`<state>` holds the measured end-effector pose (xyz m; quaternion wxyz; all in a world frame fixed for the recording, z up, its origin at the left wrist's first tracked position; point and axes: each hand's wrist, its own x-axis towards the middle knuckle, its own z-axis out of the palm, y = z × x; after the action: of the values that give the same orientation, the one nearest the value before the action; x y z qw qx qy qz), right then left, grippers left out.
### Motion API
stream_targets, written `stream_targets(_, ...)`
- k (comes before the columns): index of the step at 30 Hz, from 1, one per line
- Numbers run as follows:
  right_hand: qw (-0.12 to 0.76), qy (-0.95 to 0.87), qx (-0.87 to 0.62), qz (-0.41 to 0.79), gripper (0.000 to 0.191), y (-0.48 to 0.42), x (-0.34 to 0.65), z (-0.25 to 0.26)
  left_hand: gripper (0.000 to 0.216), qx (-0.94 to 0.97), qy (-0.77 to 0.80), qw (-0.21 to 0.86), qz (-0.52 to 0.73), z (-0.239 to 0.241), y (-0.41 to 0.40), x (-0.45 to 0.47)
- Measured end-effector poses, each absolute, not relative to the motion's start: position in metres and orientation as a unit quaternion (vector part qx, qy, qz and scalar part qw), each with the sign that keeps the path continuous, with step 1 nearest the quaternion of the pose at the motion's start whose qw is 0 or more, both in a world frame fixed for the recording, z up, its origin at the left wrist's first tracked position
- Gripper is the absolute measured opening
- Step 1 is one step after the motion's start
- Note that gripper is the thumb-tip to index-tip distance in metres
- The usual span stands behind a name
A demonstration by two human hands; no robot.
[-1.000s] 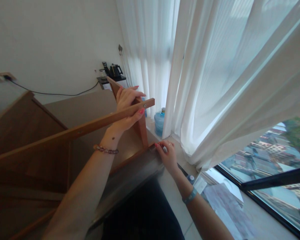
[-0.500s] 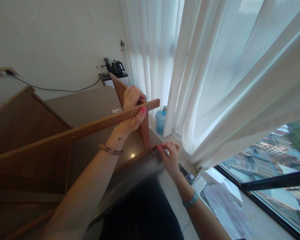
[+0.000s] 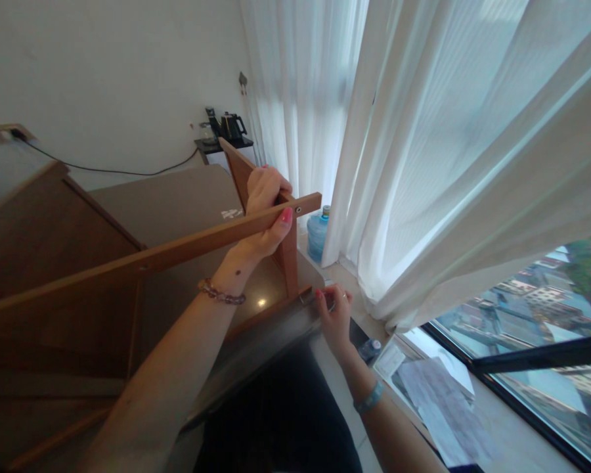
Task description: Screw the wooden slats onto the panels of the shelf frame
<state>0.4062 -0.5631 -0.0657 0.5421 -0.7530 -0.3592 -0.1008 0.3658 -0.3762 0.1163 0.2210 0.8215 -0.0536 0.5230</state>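
A brown wooden frame of crossed slats lies tilted over a brown table. My left hand is closed round the upper slat, near its drilled end where it crosses an upright slat. My right hand sits lower, at the frame's bottom corner by the table's edge. Its fingers are pinched on a small silvery piece that I cannot make out. A bead bracelet is on my left wrist and a teal band on my right.
White curtains hang along a big window on the right. A blue water bottle stands on the floor by the curtain. A black kettle sits on a small stand at the wall. Papers lie on the sill.
My left hand's fingers have curled tighter round the slat. My right hand stayed at the bottom corner, shifting only slightly. The view drifted a little.
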Motion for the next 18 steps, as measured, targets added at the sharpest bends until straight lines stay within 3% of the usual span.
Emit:
stream_targets(12, 0.489, -0.417, -0.752, -0.146, 0.022, -0.567, 0.42, -0.069, 0.049, 0.809, -0.054, 0.202, 0.549, 0.118, -0.381, 0.366)
stream_targets(16, 0.49, -0.432, -0.746, -0.129, 0.031, -0.57, 0.424, -0.077, 0.044, 0.787, -0.084, 0.202, 0.576, 0.12, -0.384, 0.368)
stream_targets(18, 0.449, -0.469, -0.748, -0.136, 0.035, -0.573, 0.428, -0.081, 0.046, 0.786, -0.087, 0.198, 0.579, 0.12, -0.384, 0.368)
